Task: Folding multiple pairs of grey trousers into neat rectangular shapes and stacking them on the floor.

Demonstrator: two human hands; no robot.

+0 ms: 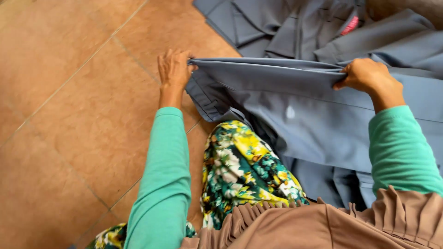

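Note:
A grey-blue garment (295, 110) lies spread across my lap and the floor. My left hand (173, 69) pinches its upper folded edge at the left corner. My right hand (369, 76) grips the same edge further right, so the cloth is stretched between both hands. Both arms wear green sleeves. A small white mark shows on the cloth's middle.
More grey-blue garments (295, 27) are heaped at the top, one with a pink label (350, 25). My knee in flowered green and yellow cloth (240, 166) pokes out below. Brown pleated fabric (323, 226) hangs at the bottom. Brown tiled floor (69, 115) fills the left.

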